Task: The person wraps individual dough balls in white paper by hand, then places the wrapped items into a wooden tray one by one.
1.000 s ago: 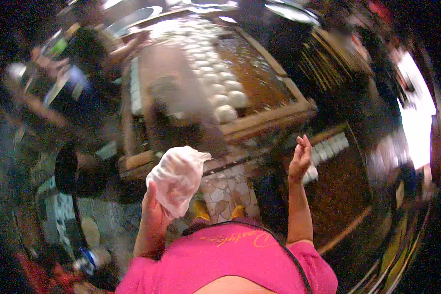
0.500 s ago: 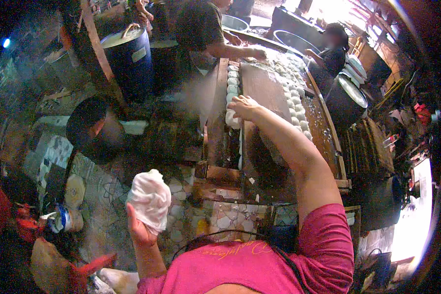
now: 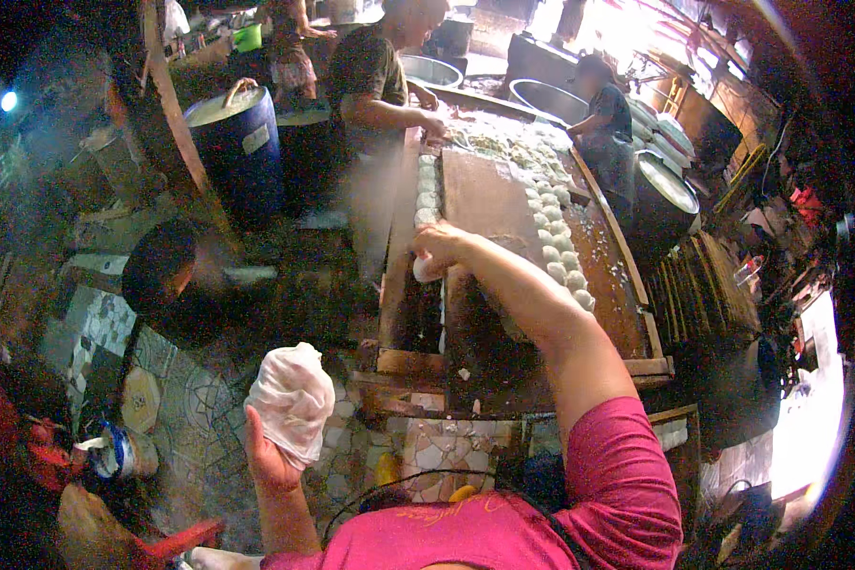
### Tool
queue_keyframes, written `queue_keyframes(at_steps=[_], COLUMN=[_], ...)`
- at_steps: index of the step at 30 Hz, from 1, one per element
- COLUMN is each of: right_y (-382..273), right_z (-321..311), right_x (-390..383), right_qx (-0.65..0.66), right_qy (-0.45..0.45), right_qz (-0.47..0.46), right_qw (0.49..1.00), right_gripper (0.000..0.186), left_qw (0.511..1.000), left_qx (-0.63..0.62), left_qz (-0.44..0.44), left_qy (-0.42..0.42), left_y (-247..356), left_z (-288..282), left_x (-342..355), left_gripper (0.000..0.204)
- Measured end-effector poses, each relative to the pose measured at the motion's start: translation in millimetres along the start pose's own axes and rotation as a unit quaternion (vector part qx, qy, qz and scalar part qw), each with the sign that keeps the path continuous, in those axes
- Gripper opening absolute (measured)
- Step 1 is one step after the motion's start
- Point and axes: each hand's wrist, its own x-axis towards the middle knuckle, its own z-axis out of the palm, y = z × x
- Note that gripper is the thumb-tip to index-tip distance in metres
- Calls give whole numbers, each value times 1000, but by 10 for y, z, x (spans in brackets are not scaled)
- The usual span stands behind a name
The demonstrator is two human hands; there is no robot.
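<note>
My left hand (image 3: 274, 460) holds a white cloth (image 3: 294, 404) up in front of me at the left. The thumb shows along its edge, while the other fingers are hidden behind the fabric. My right arm reaches over the wooden table (image 3: 489, 195) to its left trough. There my right hand (image 3: 439, 243) has its fingers bent round a white rounded lump (image 3: 428, 269), at the near end of a row of similar white lumps (image 3: 427, 190). The palm side of that hand is hidden.
More white lumps (image 3: 553, 228) line the table's right half, with loose white bits (image 3: 503, 138) heaped at its far end. One co-worker (image 3: 375, 81) works at the far left side, another (image 3: 603, 109) at the far right. A blue drum (image 3: 256, 157) stands left; metal basins (image 3: 546, 100) stand behind.
My right hand has come nearer along the row and its fingers now curl round a lump. My left hand keeps hold of the cloth. The whole view has shifted a little.
</note>
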Motion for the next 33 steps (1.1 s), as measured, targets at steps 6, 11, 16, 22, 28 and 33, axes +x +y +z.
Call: queue_keyframes(at_steps=[6, 11, 16, 22, 28, 33], right_y=[-489, -1506, -2798, -4305, -4857, -4687], right_z=[-363, -1170, -1216, -1096, -1473, -1365], right_x=[-158, -1172, -2335, -3025, -3485, -3690], right_qx=[190, 612, 704, 593, 80, 82], right_qy=[180, 313, 388, 612, 609, 637], right_qz=[174, 227, 218, 384, 619, 524], right_qw=[949, 690, 553, 356, 489, 560], right_gripper=[42, 58, 66, 49, 44, 10], left_qw=[995, 964, 916, 824, 696, 728], left_qx=[-7, -46, -69, -8, -85, -47], left_qz=[-80, -232, -338, -462, -633, -625], left_qy=[-57, -122, -206, -327, -328, -277], left_y=[10, 166, 214, 281, -489, -1215], left_z=[319, 464, 1032, 1666, 2459, 2646], left_x=[-31, -79, -154, -400, -1301, -1334], left_gripper=[65, 74, 75, 74, 75, 54])
